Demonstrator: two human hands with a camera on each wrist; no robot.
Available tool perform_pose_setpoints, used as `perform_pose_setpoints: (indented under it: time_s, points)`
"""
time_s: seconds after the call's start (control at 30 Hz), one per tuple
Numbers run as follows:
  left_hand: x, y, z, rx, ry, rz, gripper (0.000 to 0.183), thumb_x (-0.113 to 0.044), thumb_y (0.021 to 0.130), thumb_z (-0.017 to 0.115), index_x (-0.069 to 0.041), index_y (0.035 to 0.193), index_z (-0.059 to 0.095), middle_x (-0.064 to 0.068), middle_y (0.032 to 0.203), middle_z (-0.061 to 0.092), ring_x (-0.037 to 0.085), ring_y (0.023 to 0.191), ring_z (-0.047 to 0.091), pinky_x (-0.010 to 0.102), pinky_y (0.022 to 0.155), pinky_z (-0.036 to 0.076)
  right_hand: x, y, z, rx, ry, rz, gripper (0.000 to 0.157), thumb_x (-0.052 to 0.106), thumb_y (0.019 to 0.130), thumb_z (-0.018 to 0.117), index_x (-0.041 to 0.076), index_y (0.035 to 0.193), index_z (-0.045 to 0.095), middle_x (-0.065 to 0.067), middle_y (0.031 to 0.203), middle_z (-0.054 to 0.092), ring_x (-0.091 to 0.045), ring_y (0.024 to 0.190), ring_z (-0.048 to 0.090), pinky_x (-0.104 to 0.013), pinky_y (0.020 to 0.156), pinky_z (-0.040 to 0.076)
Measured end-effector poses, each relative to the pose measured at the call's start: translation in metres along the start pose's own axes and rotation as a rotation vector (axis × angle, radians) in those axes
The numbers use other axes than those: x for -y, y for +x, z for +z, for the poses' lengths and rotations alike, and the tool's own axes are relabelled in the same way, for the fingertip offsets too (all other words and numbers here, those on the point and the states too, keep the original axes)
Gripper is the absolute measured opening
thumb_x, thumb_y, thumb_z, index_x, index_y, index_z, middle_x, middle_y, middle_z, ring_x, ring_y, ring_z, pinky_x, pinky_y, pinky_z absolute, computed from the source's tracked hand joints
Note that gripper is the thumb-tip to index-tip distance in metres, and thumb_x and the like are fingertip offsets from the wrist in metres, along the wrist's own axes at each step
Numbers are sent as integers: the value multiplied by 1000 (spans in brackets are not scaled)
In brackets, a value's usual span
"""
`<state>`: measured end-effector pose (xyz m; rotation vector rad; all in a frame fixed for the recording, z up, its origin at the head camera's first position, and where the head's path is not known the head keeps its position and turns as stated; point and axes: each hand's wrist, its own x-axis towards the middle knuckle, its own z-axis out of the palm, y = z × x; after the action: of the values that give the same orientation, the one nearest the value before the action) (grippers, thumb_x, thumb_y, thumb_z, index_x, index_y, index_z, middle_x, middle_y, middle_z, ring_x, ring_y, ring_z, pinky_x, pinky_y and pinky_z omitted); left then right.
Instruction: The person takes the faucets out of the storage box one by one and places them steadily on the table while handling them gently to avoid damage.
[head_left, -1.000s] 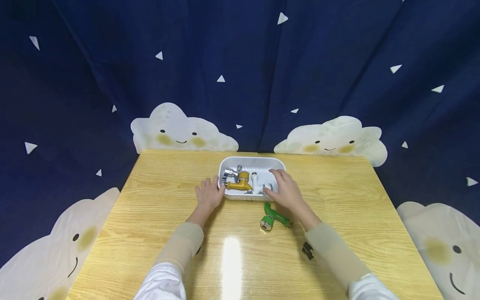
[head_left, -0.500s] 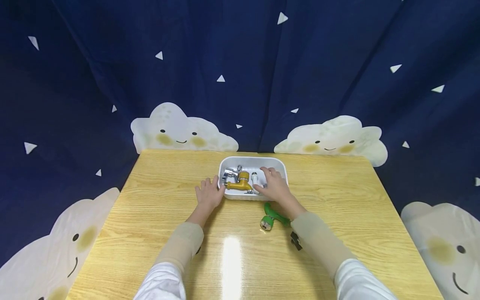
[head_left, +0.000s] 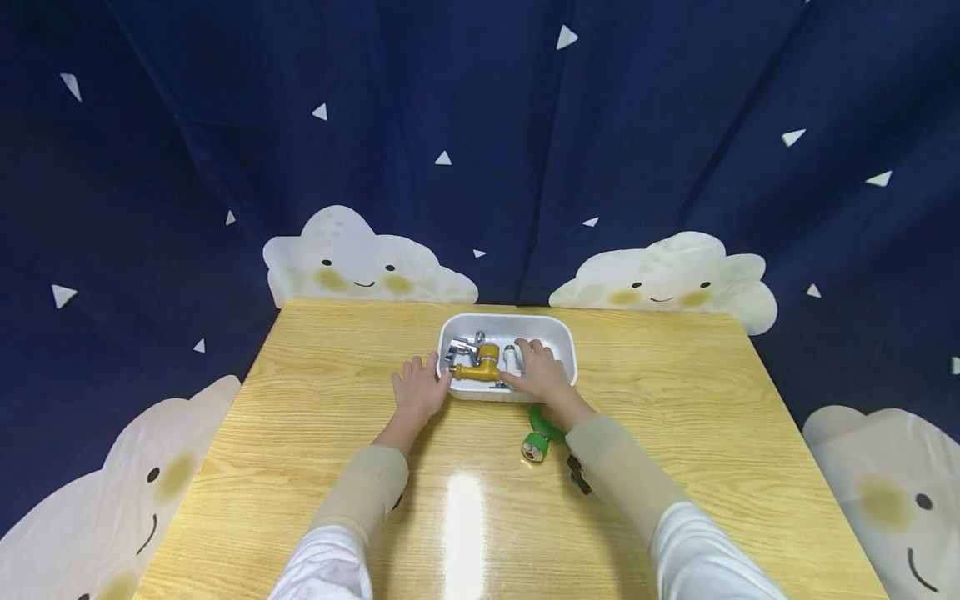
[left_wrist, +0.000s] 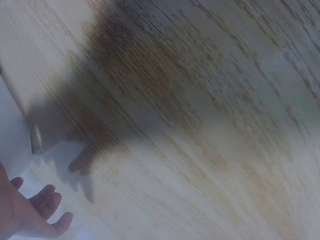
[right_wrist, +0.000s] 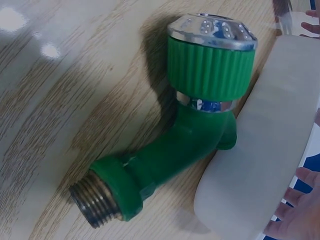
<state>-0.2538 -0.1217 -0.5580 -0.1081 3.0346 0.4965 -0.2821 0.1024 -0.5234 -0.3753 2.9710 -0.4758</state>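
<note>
In the head view my left hand (head_left: 418, 388) rests at the left end of a white tray (head_left: 558, 333), thumb at its rim, fingers spread. My right hand (head_left: 542, 375) is inside the right half of the tray, thumb and fingers apart over a white tap (head_left: 512, 358), most of which is hidden under it. Beside the thumb lies a yellow tap (head_left: 480, 367), with a chrome tap (head_left: 461, 348) behind it. A green tap (right_wrist: 170, 145) with a ribbed, chrome-topped knob lies on the table before the tray, partly covered by my right forearm in the head view.
The wooden table (head_left: 337, 350) ends at a dark blue curtain (head_left: 480, 125) with white clouds and triangles. A bright light reflection (head_left: 464, 533) shows on the tabletop. The tray's outer wall (right_wrist: 260, 130) stands close beside the green tap.
My right hand has moved left inside the tray, from the right end to over the white tap. The right forearm now covers more of the green tap. My left hand has stayed put.
</note>
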Motion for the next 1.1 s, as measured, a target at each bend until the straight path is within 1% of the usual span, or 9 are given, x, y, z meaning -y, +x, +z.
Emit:
perform_pose_setpoints:
  time_s: [0.2,0.43,0.67,0.83,1.1]
  points:
    - [-1,0,1,-2,-6,-3,58,-45,89,26,-18,139,35,17,129,43,34,117,37,56,95,26,2,4,3,69,11,60,81,58,76,58,10,138,35,-19,128,43,-37,112,45,-52,82,42]
    - [-1,-1,0,-2,-17,-7,56,-44,90,28,-18,139,34,18,130,42,34,118,36,57,95,25,4,6,3,108,39,102,81,56,75,61,9,136,37,-19,125,45,-38,109,47,-53,83,42]
    - [-2,-2,-1,3,-21,-8,55,-43,90,30,-17,139,35,18,130,42,35,119,36,57,95,25,4,7,5,155,73,137,84,55,74,63,9,138,35,-20,128,42,-39,113,45,-52,87,41]
    - [-2,-1,0,8,-21,-12,56,-43,90,29,-17,139,34,18,130,42,35,119,36,58,96,25,6,8,5,168,93,151,89,57,71,65,8,138,34,-20,127,43,-40,113,45,-51,89,40]
    - [-1,0,1,8,-6,-12,56,-44,90,28,-17,140,33,18,129,42,35,118,36,57,95,26,8,10,4,188,78,155,94,61,68,66,5,137,35,-21,124,44,-39,112,45,-49,90,40]
